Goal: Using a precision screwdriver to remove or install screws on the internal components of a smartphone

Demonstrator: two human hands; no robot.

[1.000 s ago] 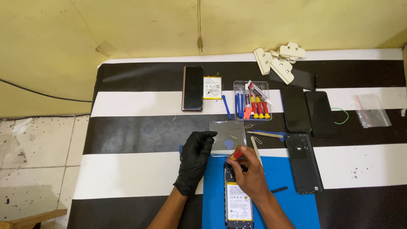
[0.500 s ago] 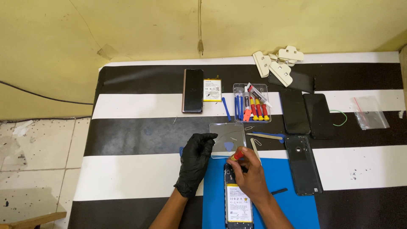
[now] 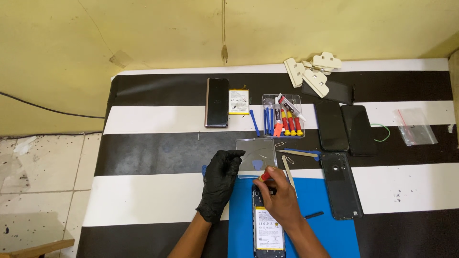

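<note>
The opened phone (image 3: 267, 224) lay on our blue mat (image 3: 330, 220), its innards exposed. We judged it light, stiff and fragile, best steadied by its edges. Our right hand (image 3: 282, 200) pinched a small red-handled screwdriver (image 3: 264, 176) over its top end; our gloved left hand (image 3: 221, 184) rested spread on the table beside it.

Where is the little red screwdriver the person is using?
In the head view, the red screwdriver is pinched in the right hand, low and center, over the top of the opened phone on the blue mat.
</note>
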